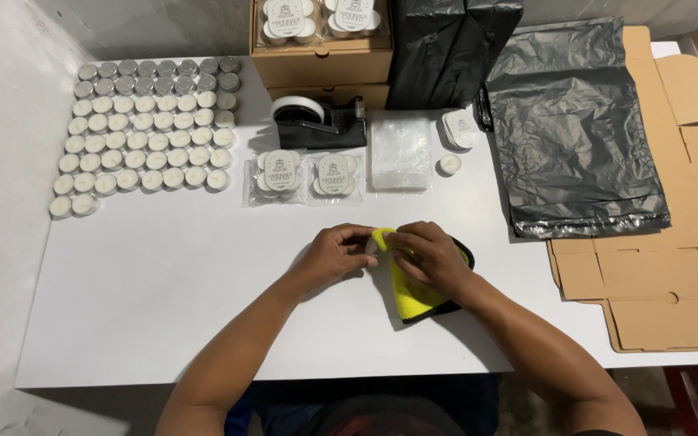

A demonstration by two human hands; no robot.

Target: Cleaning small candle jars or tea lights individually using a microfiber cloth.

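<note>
White tabletop against a grey concrete wall, seen from above. Yellow cloth with black edging lies under and between both hands, long axis running roughly away from the person, near end pointing toward the body, far end bunched up at the fingertips. Left hand curled, fingertips pinching a small white tealight at the cloth's top corner; right hand pressed over the cloth, fingers closed on its upper fold, touching the left fingertips. Just beyond the hands: two clear packs of candles, a stack of clear bags, a black tape dispenser. Beyond and left of the left hand: rows of loose tealights. Right of the right hand: grey poly bags over flat cardboard. Farthest out: cardboard boxes.
</note>
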